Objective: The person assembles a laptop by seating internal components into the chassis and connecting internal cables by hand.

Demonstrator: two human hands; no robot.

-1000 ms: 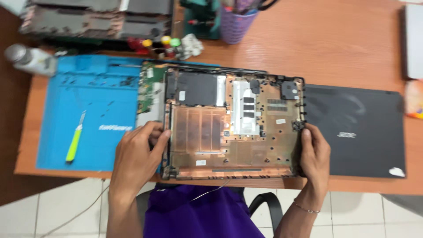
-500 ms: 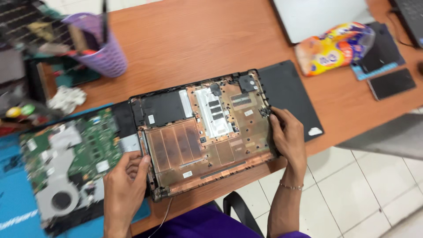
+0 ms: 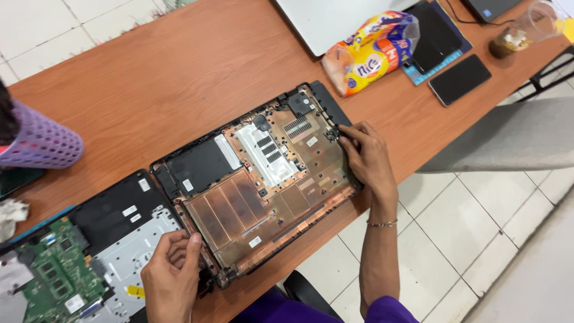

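Observation:
An opened laptop base (image 3: 257,179) with a copper-coloured inner shell lies tilted on the wooden table (image 3: 167,78). My left hand (image 3: 173,275) grips its near left corner, fingers curled over the black rim. My right hand (image 3: 368,158) holds the right edge, fingertips on a small black part at that corner. Beside the base on the left lies a black panel with a silver metal plate (image 3: 128,239), and a green circuit board (image 3: 54,281) sits at the far left.
A purple mesh cup (image 3: 39,143) stands at the left edge. At the back right lie a colourful snack bag (image 3: 371,51), a grey laptop lid (image 3: 335,18), a dark phone (image 3: 459,79), a black notebook (image 3: 436,33) and a glass (image 3: 520,30). A grey chair seat (image 3: 508,137) sits right.
The view has swung right and the base now sits tilted. My hands still hold its left and right edges; the right hand has shifted up to the far right corner.

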